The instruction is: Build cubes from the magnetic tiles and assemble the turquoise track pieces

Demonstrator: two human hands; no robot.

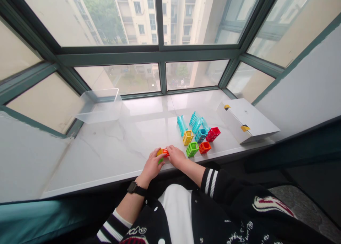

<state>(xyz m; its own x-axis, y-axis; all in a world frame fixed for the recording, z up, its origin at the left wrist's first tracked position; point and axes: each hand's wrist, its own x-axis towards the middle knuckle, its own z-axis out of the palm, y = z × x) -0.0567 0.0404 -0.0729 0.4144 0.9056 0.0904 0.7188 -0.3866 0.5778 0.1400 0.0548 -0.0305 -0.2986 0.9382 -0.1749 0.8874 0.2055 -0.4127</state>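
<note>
Near the front edge of the marble sill, my left hand [153,164] is closed around yellow and green toy blocks [160,156], mostly covered by the fingers. My right hand [176,156] grips a red-orange toy block [165,152] that touches the yellow one. To the right of my right hand stand a green block [192,149], an orange block [205,148], a yellow block [188,137], a blue block [200,135] and a red block [213,134]. Behind them lie clear turquoise slide-like pieces [182,125], some of them curved.
A clear plastic bin [101,116] stands at the back left of the sill [125,141]. At the right is a white box [247,119] with yellow-black tabs. Green-framed windows [160,53] close off the back, and the sill's front edge runs close to my body.
</note>
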